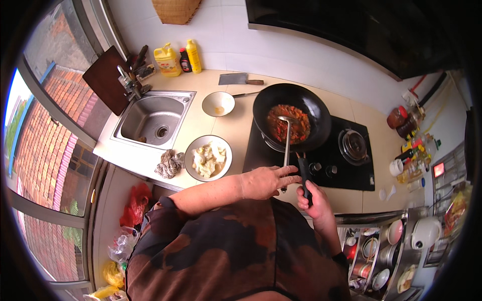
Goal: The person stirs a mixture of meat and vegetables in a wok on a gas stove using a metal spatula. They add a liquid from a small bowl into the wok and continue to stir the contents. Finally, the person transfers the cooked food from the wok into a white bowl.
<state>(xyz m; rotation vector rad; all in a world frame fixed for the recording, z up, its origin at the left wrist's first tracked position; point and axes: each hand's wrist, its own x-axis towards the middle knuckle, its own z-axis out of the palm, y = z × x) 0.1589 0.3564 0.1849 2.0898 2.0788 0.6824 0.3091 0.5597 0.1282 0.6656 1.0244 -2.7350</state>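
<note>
A black wok (pixel 316 113) sits on the left burner of the black glass gas hob (pixel 350 177). Inside it is chopped red food (pixel 276 129) in sauce. A metal wok spatula (pixel 288 145) leans out of the wok, its head partly sunk in the food. My left hand (pixel 263 182) reaches across from the left, its fingers over the spatula's handle near the end; the thumb is hidden. My right hand (pixel 316 199) grips the wok's black handle (pixel 304 173), and the left fingertips come close to that handle.
Left of the hob stand a bowl of pale leafy vegetable (pixel 209 160) and a used white bowl (pixel 218 104). A cleaver (pixel 239 79) lies behind them. Farther left are a crumpled cloth (pixel 169 164) and a steel sink (pixel 154 120). Bottles (pixel 414 165) line the right side.
</note>
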